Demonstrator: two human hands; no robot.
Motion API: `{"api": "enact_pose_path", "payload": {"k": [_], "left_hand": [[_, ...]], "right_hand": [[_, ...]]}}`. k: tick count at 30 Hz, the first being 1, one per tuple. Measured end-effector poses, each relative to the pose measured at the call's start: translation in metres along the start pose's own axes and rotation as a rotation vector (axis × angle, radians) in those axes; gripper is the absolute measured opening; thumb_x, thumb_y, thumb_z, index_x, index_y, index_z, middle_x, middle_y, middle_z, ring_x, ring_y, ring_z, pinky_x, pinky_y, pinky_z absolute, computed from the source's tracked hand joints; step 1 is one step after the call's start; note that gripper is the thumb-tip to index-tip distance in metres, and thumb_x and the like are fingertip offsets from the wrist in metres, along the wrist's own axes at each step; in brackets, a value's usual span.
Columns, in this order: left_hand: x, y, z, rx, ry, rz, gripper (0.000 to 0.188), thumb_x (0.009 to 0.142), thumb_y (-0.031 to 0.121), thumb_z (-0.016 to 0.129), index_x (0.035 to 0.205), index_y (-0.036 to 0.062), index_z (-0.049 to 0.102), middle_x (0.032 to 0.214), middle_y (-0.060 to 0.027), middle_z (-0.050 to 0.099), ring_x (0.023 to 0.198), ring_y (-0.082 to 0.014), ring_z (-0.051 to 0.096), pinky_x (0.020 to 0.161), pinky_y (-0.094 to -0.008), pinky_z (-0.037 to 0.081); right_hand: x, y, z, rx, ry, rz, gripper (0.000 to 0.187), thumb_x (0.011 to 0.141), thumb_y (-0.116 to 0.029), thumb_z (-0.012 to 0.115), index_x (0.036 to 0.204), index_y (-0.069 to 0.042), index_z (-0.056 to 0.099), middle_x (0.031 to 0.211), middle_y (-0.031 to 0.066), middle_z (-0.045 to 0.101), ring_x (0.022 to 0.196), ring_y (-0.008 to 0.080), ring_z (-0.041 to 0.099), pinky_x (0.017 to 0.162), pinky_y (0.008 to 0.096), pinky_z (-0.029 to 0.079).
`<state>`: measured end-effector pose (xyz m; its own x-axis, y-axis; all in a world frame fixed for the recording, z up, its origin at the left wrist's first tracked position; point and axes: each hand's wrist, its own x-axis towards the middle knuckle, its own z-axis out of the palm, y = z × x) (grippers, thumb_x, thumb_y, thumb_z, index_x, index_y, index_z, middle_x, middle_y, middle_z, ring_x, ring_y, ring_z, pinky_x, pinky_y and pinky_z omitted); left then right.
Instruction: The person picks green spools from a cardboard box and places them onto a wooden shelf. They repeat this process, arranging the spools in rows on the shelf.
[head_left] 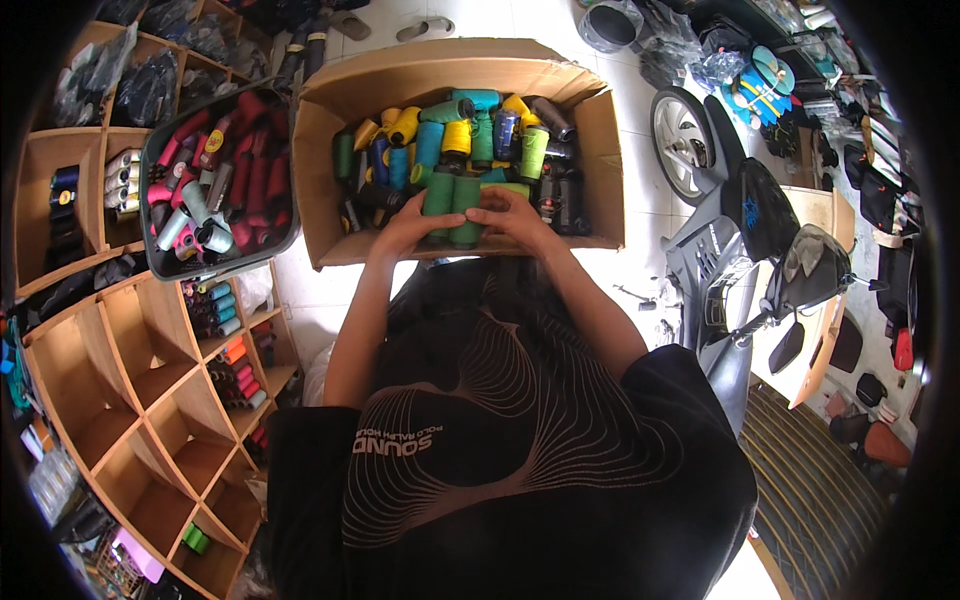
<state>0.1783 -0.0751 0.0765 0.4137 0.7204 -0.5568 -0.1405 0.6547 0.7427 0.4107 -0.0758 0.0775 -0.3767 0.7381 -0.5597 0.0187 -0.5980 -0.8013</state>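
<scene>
Two dark green thread spools (465,196) stand side by side over the near part of a cardboard box (350,92). My left hand (404,226) grips them from the left, and my right hand (512,214) from the right, with the fingertips nearly meeting at the front. Below and beyond them the box holds many loose spools: a yellow spool (456,137), a light green spool (533,150), a teal spool (474,98), and blue and black ones. My hands hide part of the spools nearest me.
Left of the box is a dark bin (160,265) of red, pink and grey spools. A wooden cubby shelf (140,300) with some spools runs down the left side. A motorbike (715,250) stands at the right. Slippers (425,29) lie on the tiled floor beyond the box.
</scene>
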Motion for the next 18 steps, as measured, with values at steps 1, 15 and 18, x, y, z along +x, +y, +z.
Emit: {"api": "enact_pose_path", "payload": {"k": [1,15,18], "left_hand": [[0.001,0.0,0.001,0.037,0.006,0.031,0.076,0.076,0.015,0.089,0.14,0.0009,0.052,0.128,-0.0112,0.063,0.117,-0.0223,0.062,0.101,-0.0351,0.049],[-0.044,0.013,0.023,-0.218,0.442,0.251,0.056,0.08,0.009,0.084,0.13,0.0,0.059,0.116,-0.011,0.07,0.104,-0.021,0.069,0.093,-0.0353,0.055],[-0.055,0.005,0.019,-0.269,0.476,0.275,0.055,0.08,0.008,0.084,0.129,-0.0002,0.06,0.116,-0.011,0.07,0.105,-0.0207,0.068,0.093,-0.0351,0.055]], "right_hand": [[0.002,0.0,-0.002,0.002,-0.002,0.007,0.06,0.086,-0.034,0.084,0.127,0.003,0.06,0.121,0.0178,0.066,0.111,0.0252,0.065,0.086,0.0364,0.059],[0.129,-0.014,-0.044,-0.592,0.274,0.352,0.051,0.086,-0.039,0.075,0.116,0.003,0.068,0.119,0.0198,0.07,0.096,0.0245,0.073,0.079,0.041,0.061],[0.147,-0.006,-0.029,-0.957,0.388,0.379,0.059,0.083,-0.045,0.075,0.117,0.002,0.066,0.123,0.0219,0.069,0.104,0.0278,0.072,0.088,0.0445,0.059]]}}
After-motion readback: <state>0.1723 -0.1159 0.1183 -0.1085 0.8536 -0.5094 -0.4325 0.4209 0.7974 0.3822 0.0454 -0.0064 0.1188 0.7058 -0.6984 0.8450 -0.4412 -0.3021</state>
